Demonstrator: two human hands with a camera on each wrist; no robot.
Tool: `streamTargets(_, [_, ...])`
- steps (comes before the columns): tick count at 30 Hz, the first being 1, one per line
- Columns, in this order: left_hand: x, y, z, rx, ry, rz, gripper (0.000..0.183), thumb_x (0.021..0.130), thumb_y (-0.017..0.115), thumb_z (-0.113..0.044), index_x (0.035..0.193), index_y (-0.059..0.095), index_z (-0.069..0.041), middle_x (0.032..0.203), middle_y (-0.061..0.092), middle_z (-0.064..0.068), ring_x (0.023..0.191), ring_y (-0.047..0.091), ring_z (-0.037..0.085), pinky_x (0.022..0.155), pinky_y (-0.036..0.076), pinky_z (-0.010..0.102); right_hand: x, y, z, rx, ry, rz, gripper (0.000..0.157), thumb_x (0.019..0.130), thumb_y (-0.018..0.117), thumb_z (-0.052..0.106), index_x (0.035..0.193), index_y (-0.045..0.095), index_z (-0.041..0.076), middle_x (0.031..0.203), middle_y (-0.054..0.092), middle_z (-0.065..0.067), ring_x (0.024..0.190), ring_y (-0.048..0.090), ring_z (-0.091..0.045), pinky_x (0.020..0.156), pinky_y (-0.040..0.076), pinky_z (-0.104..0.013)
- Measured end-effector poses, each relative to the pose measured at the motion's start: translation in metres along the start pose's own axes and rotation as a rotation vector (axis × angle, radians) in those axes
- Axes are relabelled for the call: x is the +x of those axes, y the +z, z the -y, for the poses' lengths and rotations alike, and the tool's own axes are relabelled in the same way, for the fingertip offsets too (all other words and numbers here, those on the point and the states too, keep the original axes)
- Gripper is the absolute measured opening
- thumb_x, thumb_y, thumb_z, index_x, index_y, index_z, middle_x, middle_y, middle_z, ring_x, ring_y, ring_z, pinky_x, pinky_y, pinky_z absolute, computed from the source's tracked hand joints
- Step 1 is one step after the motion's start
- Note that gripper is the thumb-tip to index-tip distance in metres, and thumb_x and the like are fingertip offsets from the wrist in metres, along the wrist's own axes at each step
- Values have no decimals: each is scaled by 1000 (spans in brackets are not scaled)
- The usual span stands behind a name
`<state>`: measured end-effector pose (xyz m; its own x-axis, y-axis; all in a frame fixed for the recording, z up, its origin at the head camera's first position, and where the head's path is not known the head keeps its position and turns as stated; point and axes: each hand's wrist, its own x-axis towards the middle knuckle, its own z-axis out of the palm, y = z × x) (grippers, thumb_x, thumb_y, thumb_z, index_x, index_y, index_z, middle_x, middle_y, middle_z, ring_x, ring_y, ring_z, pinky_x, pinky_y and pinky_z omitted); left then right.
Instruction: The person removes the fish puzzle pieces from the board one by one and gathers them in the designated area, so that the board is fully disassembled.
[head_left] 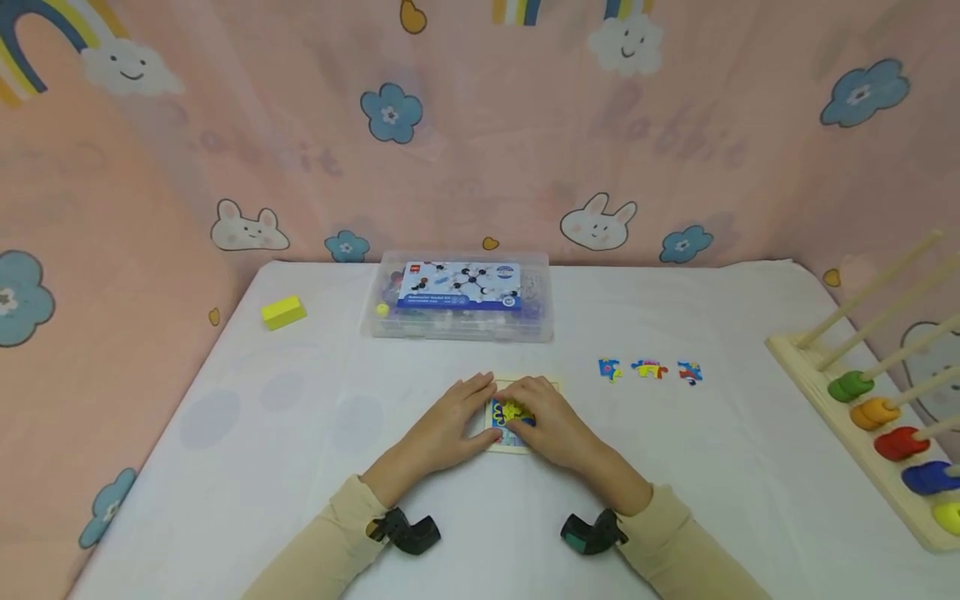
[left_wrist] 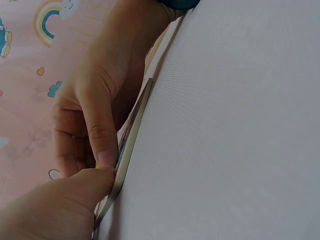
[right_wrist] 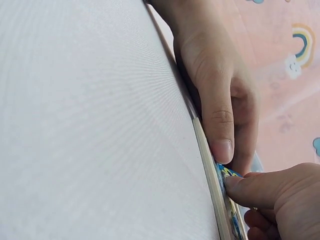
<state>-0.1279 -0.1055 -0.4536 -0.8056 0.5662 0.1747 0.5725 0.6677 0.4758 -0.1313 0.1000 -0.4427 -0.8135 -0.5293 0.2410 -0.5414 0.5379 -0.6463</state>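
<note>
A small jigsaw puzzle in a pale wooden tray (head_left: 507,449) lies on the table in front of the person, its picture blue, yellow and red. The left hand (head_left: 452,423) rests along the tray's left side, thumb and fingers nearly straight and spread apart; its thumb (right_wrist: 222,145) touches the near left part. From the right, the right hand (head_left: 553,423) reaches over the tray and pinches a yellow puzzle piece (head_left: 513,411) between thumb and fingers, low over the picture. The hand covers much of the puzzle's right half. Both thumbs come close together in the wrist views.
Three loose puzzle pieces (head_left: 649,369) lie in a row right of the tray. Behind stands a clear plastic molecular model kit box (head_left: 459,325). A yellow block (head_left: 283,312) sits back left. A wooden peg stacker (head_left: 847,433) with coloured rings stands at the right edge.
</note>
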Motion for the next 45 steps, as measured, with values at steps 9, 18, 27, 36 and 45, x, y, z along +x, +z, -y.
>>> streamTargets(9, [-2, 2, -1, -18, -25, 35, 66, 90, 63, -37, 141, 43, -1, 151, 37, 11, 141, 32, 24, 118, 24, 41, -3, -1, 0, 19, 12, 0, 34, 84, 69, 5, 117, 65, 9, 111, 63, -3, 104, 52, -19, 91, 49, -41])
streamTargets(18, [-4, -4, 1, -4, -52, 31, 66, 89, 64, -38, 140, 44, -1, 151, 37, 10, 140, 33, 23, 118, 24, 39, 3, -19, -1, 32, 62, 59, 33, 87, 66, 8, 120, 63, 9, 115, 63, -2, 103, 51, -18, 86, 49, -38])
streamTargets(27, [-1, 1, 1, -24, -37, 26, 67, 88, 66, -36, 140, 44, 0, 151, 37, 10, 141, 32, 24, 118, 24, 41, -12, -48, -24, 38, 188, 66, 32, 87, 68, 11, 119, 64, 12, 117, 62, 0, 114, 52, -22, 100, 45, -50])
streamTargets(36, [0, 1, 1, -9, -40, 34, 67, 89, 65, -38, 141, 43, -1, 151, 36, 9, 141, 31, 22, 118, 24, 39, -37, -77, -54, 17, 209, 37, 33, 87, 67, 8, 119, 63, 11, 121, 61, -5, 120, 50, -28, 101, 42, -56])
streamTargets(45, [1, 1, 0, -14, -50, 44, 68, 89, 64, -38, 141, 43, -1, 152, 35, 9, 142, 30, 22, 119, 23, 38, -58, -95, -74, -47, 192, 8, 34, 86, 68, 7, 119, 63, 11, 119, 62, -6, 111, 55, -21, 96, 46, -19])
